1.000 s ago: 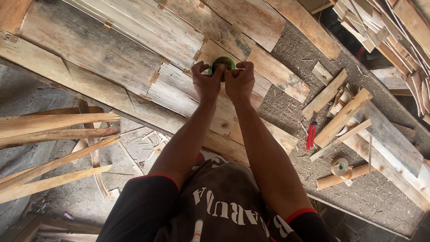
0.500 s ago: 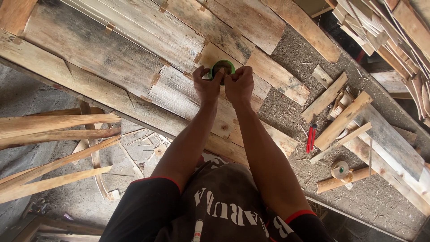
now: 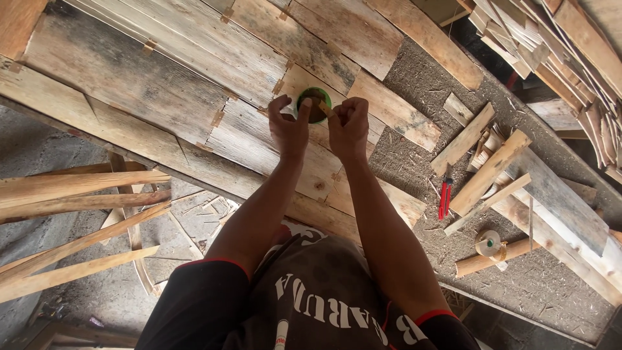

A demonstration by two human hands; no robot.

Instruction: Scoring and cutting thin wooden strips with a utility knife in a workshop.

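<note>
Head view, left hand [image 3: 289, 129] and right hand [image 3: 348, 126] side by side over weathered wooden planks [image 3: 142, 84], fingertips of both pinched a strip of brown tape pulled from a green-rimmed tape roll [image 3: 314, 105] just above them, red cutter [image 3: 445, 199] lay well apart on the right

bright, even daylight | soft, short shadows under the planks [image 3: 84, 188] at left | no glare | sharp across the centre, wood grain crisp | slight wide-angle bending toward the edges | darker at lower left floor | no motion blur
</note>
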